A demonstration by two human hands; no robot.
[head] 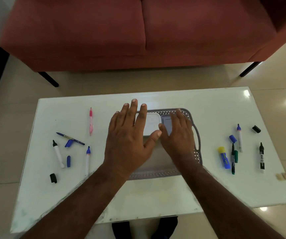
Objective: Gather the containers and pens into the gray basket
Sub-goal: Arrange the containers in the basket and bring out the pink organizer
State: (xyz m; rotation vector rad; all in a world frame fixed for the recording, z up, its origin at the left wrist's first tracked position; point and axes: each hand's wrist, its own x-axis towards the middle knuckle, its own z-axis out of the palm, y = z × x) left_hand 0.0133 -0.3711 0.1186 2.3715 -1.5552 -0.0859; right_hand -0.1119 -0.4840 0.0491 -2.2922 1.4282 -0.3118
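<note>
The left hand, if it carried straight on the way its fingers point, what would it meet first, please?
The left hand points away across the gray basket. Past its far rim only bare white table shows, then floor and the red sofa; the way looks free, though its height is unclear.

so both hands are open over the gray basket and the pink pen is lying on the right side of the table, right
Not quite. The head view shows the pink pen lying on the left side of the table, not the right. The rest holds: the left hand and right hand are both open over the gray basket.
</note>
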